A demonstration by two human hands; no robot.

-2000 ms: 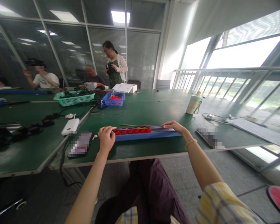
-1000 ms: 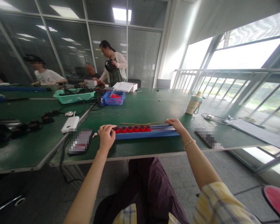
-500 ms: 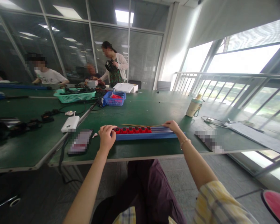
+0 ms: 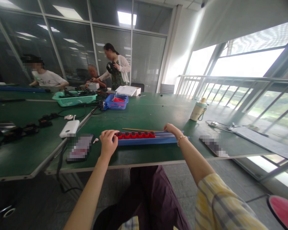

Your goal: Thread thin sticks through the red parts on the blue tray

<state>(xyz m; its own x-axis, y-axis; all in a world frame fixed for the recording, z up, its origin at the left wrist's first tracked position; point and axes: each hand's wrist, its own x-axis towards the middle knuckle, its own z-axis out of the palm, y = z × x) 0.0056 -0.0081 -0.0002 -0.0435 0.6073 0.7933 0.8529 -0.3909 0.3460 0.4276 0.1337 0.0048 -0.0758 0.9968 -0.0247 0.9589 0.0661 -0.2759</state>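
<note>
Blue trough (image 4: 147, 141), long and narrow: lying lengthwise near the front edge of the green tabletop (image 4: 144, 156), between the two hands. Red pieces with dark tops (image 4: 133, 135), six visible: in one row inside the trough, filling its left and middle portion; the right portion shows bare, shiny channel.

Left hand (image 4: 108, 141): curled narrow around the trough's left end, holding it. Right hand (image 4: 172, 128): fingers drawn together above the trough's far edge, right of the red row, at the near end of some thin sticks (image 4: 132, 129); whether it pinches them cannot be told at this size. Sticks: just behind the trough, roughly parallel to it.

To the left: one small white earbud (image 4: 95, 140); one phone (image 4: 80, 148), screen up; one white power bank (image 4: 70, 128) beyond the phone.

To the right: a second, dark phone (image 4: 212, 145); one cream bottle (image 4: 197, 111), upright, farther back.

Far left: one green basket (image 4: 74, 101) containing dark cables; beside it, one blue basket (image 4: 117, 106) with something red inside.
</note>
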